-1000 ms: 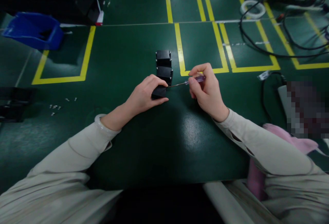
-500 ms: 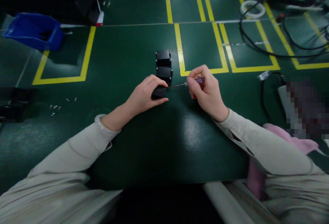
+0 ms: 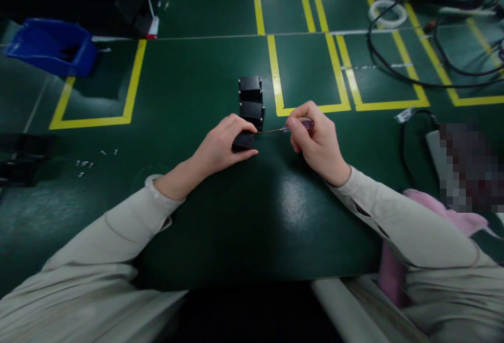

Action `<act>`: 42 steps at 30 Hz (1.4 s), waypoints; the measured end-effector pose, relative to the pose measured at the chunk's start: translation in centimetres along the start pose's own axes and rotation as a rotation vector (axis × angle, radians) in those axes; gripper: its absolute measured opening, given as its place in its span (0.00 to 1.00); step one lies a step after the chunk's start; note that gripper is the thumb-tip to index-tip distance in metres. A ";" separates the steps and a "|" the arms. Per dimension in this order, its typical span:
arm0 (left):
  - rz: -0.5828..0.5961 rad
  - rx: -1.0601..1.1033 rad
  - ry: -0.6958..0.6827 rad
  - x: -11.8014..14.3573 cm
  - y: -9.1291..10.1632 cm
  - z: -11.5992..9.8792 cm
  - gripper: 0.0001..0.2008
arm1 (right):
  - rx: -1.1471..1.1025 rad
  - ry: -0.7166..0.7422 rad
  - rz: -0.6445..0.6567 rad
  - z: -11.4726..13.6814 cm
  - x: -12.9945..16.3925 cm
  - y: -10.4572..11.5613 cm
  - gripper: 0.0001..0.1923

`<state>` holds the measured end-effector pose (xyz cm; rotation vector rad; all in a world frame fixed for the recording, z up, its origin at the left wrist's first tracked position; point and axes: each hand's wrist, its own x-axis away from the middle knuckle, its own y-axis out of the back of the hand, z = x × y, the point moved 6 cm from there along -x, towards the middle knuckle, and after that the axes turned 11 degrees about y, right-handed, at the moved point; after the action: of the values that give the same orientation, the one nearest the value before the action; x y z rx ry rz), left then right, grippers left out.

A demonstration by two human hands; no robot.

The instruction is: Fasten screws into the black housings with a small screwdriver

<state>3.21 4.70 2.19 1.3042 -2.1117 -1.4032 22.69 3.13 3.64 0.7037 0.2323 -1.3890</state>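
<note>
My left hand (image 3: pixel 220 146) grips a small black box (image 3: pixel 243 141) that rests on the green mat (image 3: pixel 220 217). My right hand (image 3: pixel 315 141) is closed around a thin screwdriver (image 3: pixel 289 128) with a purple handle. Its metal shaft lies almost level and its tip touches the right side of the held box. Two more black boxes (image 3: pixel 251 100) stand in a row just behind the held one, touching each other.
Several small screws (image 3: pixel 84 164) lie at the left. A blue bin (image 3: pixel 53 46) and black parts sit at the back left. Yellow tape rectangles (image 3: pixel 303 43), black cables (image 3: pixel 394 64) and a white tape roll (image 3: pixel 388 13) lie at the back right. A pink cloth (image 3: pixel 433 217) is at the right.
My right hand's fingers have curled lower over the screwdriver handle, as if turning it. The left hand and the boxes have stayed in place.
</note>
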 end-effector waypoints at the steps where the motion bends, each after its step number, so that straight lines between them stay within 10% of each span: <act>1: -0.001 0.001 -0.001 0.0 0.0 0.0 0.17 | 0.002 -0.002 -0.001 0.0 0.0 0.0 0.09; 42: 0.006 0.005 0.019 0.0 -0.1 0.2 0.17 | -0.046 -0.026 -0.007 -0.2 0.1 0.0 0.05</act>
<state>3.14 4.80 2.02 1.3060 -2.1065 -1.3792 22.78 3.17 3.48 0.6471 0.2450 -1.3944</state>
